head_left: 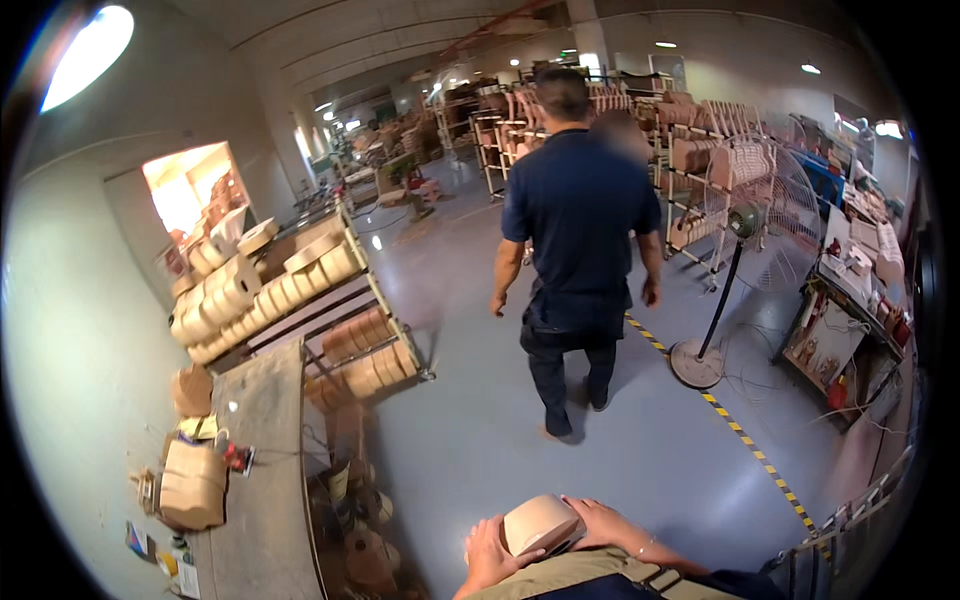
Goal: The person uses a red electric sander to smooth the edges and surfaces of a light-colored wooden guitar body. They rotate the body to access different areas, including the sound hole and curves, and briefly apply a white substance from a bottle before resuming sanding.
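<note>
A pale wooden instrument body [536,522], guitar-like with curved sides, is held close in front of my waist at the lower edge. My left hand [493,551] wraps its left side, fingers closed against the wood. On the other side my right hand [607,526] grips it, with the fingertips at its far right edge. A tan apron [560,574] lies just behind the piece, and its underside is hidden.
Ahead walks a person [580,220] in dark clothes, seen from behind. At left stand a workbench [262,480] and a rack [385,305] of wooden bodies. A pedestal fan [697,363], floor tape [748,440] and a cluttered bench [825,335] are at right.
</note>
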